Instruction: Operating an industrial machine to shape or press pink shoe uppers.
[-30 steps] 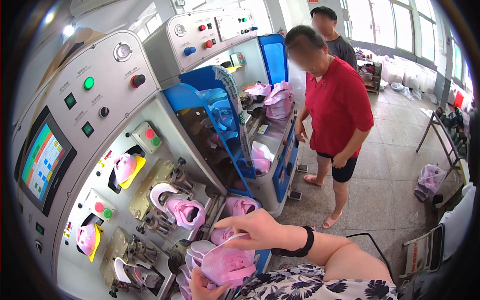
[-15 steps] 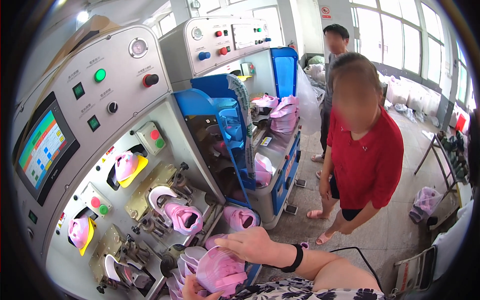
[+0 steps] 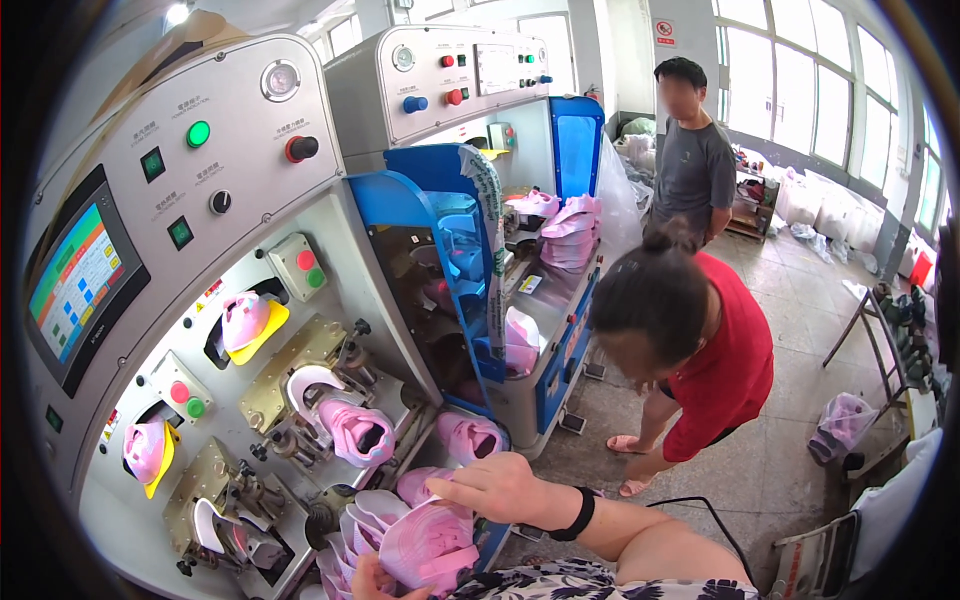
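A pink and white shoe upper [image 3: 432, 543] is between my hands at the lower middle. My right hand [image 3: 492, 490] grips its far edge with bent fingers. Below, my left hand [image 3: 378, 580] curls at its near left side, partly cut off by the lower rim. Several nested shoe uppers [image 3: 352, 530] lie just left of the held one, against the machine. One pink upper [image 3: 358, 433] rests by a curved white mould [image 3: 312, 388] on the machine bed, and another [image 3: 470, 438] lies right of it.
Two more uppers [image 3: 245, 320] [image 3: 143, 452] sit on yellow-edged holders inside the machine [image 3: 240, 110]. A second machine with a blue guard [image 3: 420, 200] stands beyond. A person in red [image 3: 725, 350] bends down at right; a person in grey [image 3: 695, 165] stands behind.
The person in red has bent forward and down, leaving the person in grey in fuller view. My hands stay on the shoe upper, nearly in place; the view has shifted slightly.
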Action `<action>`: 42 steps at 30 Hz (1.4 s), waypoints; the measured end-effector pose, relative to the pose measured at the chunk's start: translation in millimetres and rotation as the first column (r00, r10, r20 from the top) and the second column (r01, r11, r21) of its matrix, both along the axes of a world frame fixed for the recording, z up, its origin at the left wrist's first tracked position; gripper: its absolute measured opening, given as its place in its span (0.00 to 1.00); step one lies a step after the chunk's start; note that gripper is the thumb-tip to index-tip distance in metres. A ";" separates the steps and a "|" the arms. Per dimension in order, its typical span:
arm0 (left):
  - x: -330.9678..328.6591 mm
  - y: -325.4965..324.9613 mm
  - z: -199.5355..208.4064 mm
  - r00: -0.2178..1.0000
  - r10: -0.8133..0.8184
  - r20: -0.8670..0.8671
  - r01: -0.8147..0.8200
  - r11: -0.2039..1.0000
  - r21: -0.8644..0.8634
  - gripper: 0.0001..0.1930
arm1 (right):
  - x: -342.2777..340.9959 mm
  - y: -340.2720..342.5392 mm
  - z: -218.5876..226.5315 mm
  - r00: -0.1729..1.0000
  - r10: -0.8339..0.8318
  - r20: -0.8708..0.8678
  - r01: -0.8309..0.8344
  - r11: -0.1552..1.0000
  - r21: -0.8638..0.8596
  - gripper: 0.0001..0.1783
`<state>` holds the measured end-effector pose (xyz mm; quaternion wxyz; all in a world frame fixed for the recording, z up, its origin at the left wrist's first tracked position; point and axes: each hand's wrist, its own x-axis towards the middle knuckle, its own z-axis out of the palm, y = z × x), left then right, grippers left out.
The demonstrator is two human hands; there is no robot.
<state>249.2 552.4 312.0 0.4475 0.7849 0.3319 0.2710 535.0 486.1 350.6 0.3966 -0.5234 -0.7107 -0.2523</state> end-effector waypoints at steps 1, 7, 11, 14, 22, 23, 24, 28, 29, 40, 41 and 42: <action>0.0 -1.3 -0.1 0.996 0.048 0.076 -0.040 0.994 -0.100 0.31 | 0.1 1.1 2.3 0.995 0.045 -0.084 -0.044 0.999 0.009 0.17; -8.8 -5.4 9.5 0.982 0.103 0.156 -0.116 0.990 0.075 0.31 | -5.0 13.4 9.7 0.890 0.230 -0.394 -0.257 0.966 -0.015 0.19; -19.7 -5.6 14.7 0.982 0.132 0.138 -0.139 0.989 0.042 0.32 | -17.1 25.1 2.9 0.845 0.322 -0.428 -0.323 0.944 0.071 0.16; -21.2 0.5 9.4 0.992 0.089 0.086 -0.094 0.994 0.057 0.25 | -25.6 29.8 -2.1 0.882 0.252 -0.397 -0.277 0.961 -0.005 0.14; -45.5 2.2 2.4 0.975 0.107 0.196 -0.100 0.994 -0.044 0.30 | -53.9 48.2 18.7 0.811 0.246 -0.531 -0.384 0.908 -0.166 0.16; -47.4 0.6 5.8 0.967 0.111 0.228 -0.089 0.991 -0.104 0.30 | -56.5 50.6 22.4 0.854 0.225 -0.470 -0.349 0.917 -0.195 0.16; -49.7 0.1 9.8 0.955 0.095 0.280 -0.044 0.982 -0.183 0.30 | -61.9 54.3 24.5 0.875 0.234 -0.425 -0.340 0.920 -0.194 0.15; -62.7 -1.6 20.7 0.976 0.099 0.195 -0.059 0.978 -0.199 0.29 | -82.3 63.3 24.0 0.860 0.282 -0.425 -0.381 0.909 -0.169 0.15; -66.0 -2.4 20.5 0.969 0.121 0.217 -0.067 0.969 -0.239 0.29 | -86.0 66.0 22.2 0.843 0.278 -0.461 -0.379 0.914 -0.142 0.14; -83.7 1.3 -7.9 0.921 0.244 0.305 -0.122 0.921 -0.369 0.29 | -88.9 72.4 -4.7 0.498 0.076 -0.864 -0.505 0.835 -0.217 0.21; -82.3 1.5 -9.7 0.896 0.252 0.365 -0.124 0.933 -0.339 0.29 | -87.4 71.4 -8.8 0.507 0.081 -0.858 -0.499 0.840 -0.215 0.20; -78.1 3.7 -11.8 0.875 0.242 0.420 -0.110 0.943 -0.314 0.30 | -87.1 70.8 -13.3 0.548 0.078 -0.833 -0.471 0.852 -0.230 0.17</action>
